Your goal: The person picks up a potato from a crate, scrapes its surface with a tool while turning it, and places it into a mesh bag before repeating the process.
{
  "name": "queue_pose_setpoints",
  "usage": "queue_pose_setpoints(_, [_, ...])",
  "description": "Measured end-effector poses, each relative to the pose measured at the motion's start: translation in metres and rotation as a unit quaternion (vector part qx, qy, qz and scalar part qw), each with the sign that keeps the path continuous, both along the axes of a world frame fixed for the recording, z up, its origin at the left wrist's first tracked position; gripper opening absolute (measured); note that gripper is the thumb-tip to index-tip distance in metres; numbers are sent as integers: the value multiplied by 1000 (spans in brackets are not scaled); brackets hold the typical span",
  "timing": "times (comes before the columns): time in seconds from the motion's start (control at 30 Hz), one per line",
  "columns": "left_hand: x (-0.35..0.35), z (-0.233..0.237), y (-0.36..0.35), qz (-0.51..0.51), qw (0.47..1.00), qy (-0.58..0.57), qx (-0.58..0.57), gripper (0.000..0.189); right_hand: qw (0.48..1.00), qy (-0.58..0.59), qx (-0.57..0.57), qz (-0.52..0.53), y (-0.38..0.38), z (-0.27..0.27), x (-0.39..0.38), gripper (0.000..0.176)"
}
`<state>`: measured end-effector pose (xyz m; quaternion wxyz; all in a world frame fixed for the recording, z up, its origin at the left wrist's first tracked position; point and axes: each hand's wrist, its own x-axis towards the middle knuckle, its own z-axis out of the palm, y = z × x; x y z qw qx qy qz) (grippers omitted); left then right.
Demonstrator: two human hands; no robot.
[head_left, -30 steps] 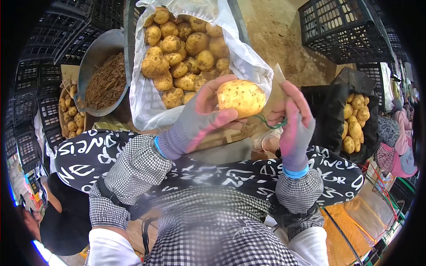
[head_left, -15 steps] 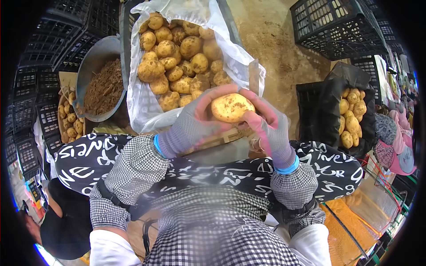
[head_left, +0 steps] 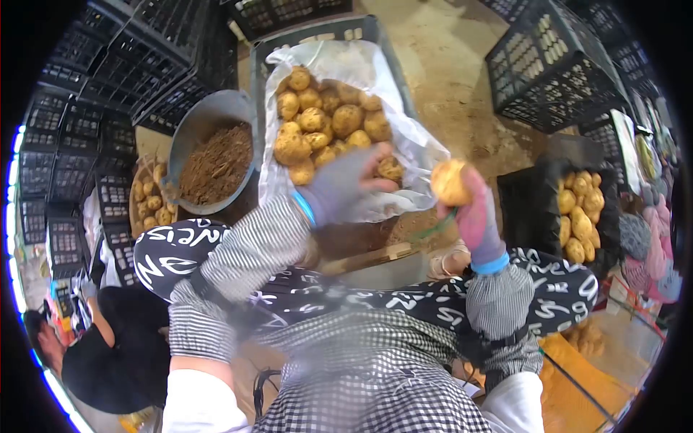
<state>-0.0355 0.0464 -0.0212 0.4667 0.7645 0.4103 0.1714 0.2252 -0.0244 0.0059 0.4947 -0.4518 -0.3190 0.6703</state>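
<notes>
My right hand [head_left: 478,216], in a grey and pink glove, is closed around a pale yellow potato [head_left: 449,182] held up to the right of the lined crate. A thin green thing [head_left: 437,226], blurred, shows just below that hand. My left hand [head_left: 345,182], gloved and somewhat smeared, stretches over the near side of the crate. Its thumb and fingers are apart, close to a soil-marked potato [head_left: 390,168]. More muddy potatoes [head_left: 315,119] lie heaped in the crate's white liner [head_left: 325,58].
A grey tub [head_left: 175,155] of brown soil stands left of the crate, beside a basket of potatoes [head_left: 149,196]. At right, a black-lined crate [head_left: 523,206] holds cleaner potatoes [head_left: 580,216]. Stacked black crates [head_left: 552,68] rise on both sides. A person in black [head_left: 115,346] is at lower left.
Both hands were together around the potato; now the right hand alone holds it, moved right. My left hand has parted from it and extends over the crate. The camera view has shifted.
</notes>
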Motion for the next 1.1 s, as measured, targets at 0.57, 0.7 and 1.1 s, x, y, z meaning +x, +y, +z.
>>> queue_pose_setpoints(0.57, [12, -50, 131, -151, 913, 334, 177, 53, 80, -683, 94, -720, -499, 395, 105, 41])
queue_pose_setpoints(0.7, [7, -44, 119, -114, 986, 111, -44, 54, -81, -826, -292, -476, -683, 454, 177, 39])
queue_pose_setpoints(1.1, [16, 56, -2, -45, 692, -395, -603, 57, 619, -697, 344, -118, -174, 241, 68, 42])
